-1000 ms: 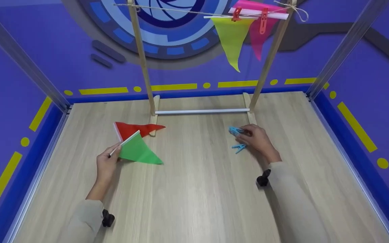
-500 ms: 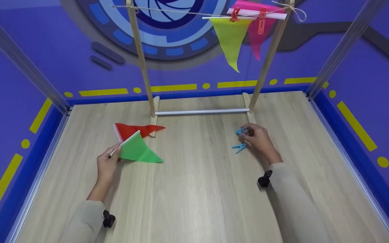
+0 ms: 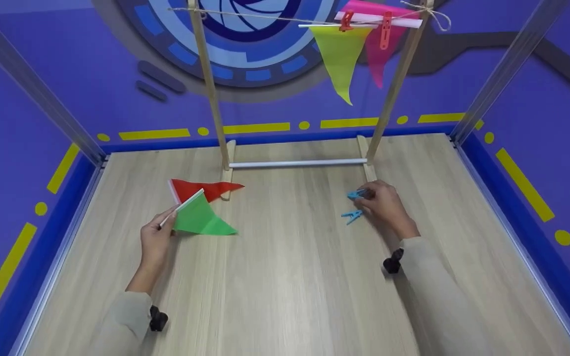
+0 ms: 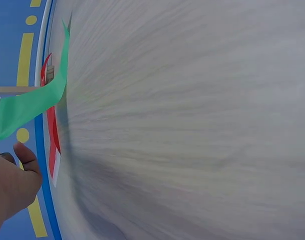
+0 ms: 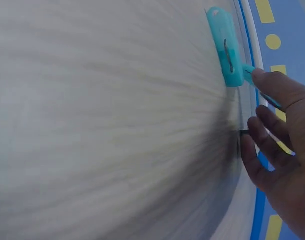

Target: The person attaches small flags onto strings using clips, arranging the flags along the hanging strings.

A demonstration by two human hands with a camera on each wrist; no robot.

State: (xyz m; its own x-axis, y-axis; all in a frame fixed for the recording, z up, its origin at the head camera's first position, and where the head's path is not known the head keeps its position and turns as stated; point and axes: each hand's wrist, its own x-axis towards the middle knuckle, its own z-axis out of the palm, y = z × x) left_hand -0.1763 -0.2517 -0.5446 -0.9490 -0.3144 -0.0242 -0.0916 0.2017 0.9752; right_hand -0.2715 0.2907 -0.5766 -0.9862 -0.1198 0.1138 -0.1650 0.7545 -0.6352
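Note:
My left hand pinches the white stick of a green pennant, whose cloth spreads to the right above the table. Partly behind it, a red pennant lies on the table, its tip over the frame's left foot. On the other side, my right hand holds a light-blue clothespin between thumb and fingers. A second blue clothespin lies just in front of that hand; the right wrist view shows this clothespin close up. In the left wrist view the green cloth hangs off the table surface.
At the back stands a wooden frame with a white crossbar low down. Its string carries a yellow pennant and a pink pennant, with red clothespins at their tops. Purple walls surround the table.
My right hand has shifted slightly right with the clothespin, which now sits at a different angle. The left hand and green pennant have barely moved; the pennant's tip rises a little.

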